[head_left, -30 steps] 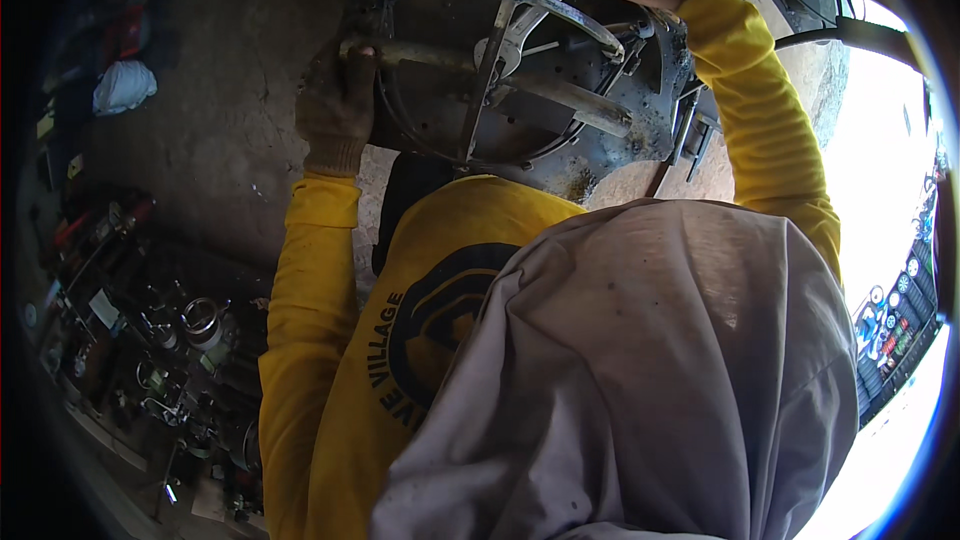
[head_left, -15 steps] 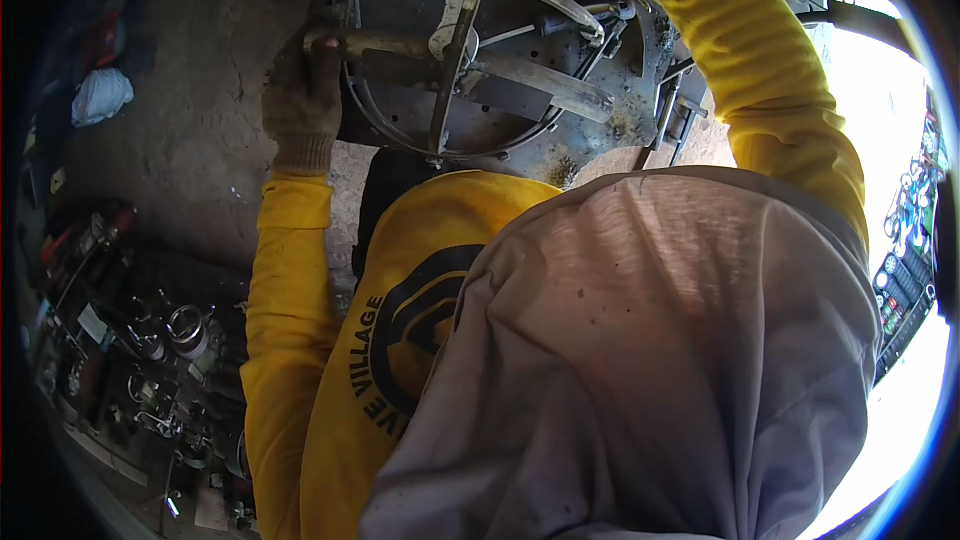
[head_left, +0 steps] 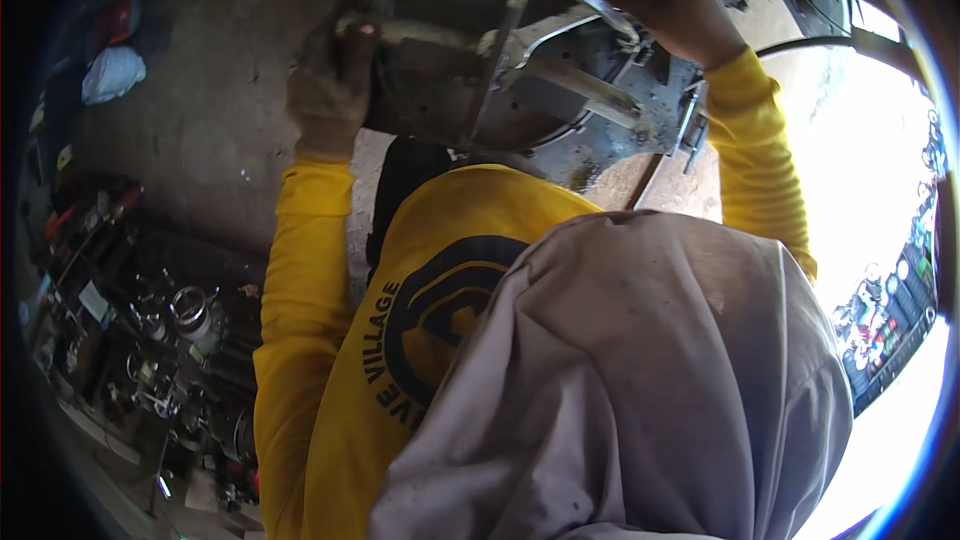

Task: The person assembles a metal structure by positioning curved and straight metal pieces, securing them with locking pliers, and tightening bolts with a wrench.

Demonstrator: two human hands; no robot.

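Note:
A round metal frame [head_left: 510, 15], with a hoop, crossing bars and curved arms, is at the top of the view on a dark, pitted metal plate [head_left: 610, 150]. My left hand [head_left: 330, 85], in a brown knit-cuffed work glove, is closed at the frame's left side. Its thumb lies against the end of a thick metal bar [head_left: 415, 33], and the other fingers are mostly hidden. My right hand [head_left: 670, 10] is bare and smeared by motion. Its fingers point left, close to the upper end of a curved arm; whether they hold anything is unclear.
Metal parts and fittings [head_left: 190, 310] lie jumbled at the lower left. A white bundle [head_left: 113, 75] and a red object [head_left: 122, 18] are on the far left floor. Thin metal legs [head_left: 685, 130] show beyond the plate's right edge. A dark hose [head_left: 800, 43] crosses the upper right.
My right hand has come from the top edge toward the right, near the curved arm. My left hand stays at the frame. The whole view has shifted slightly.

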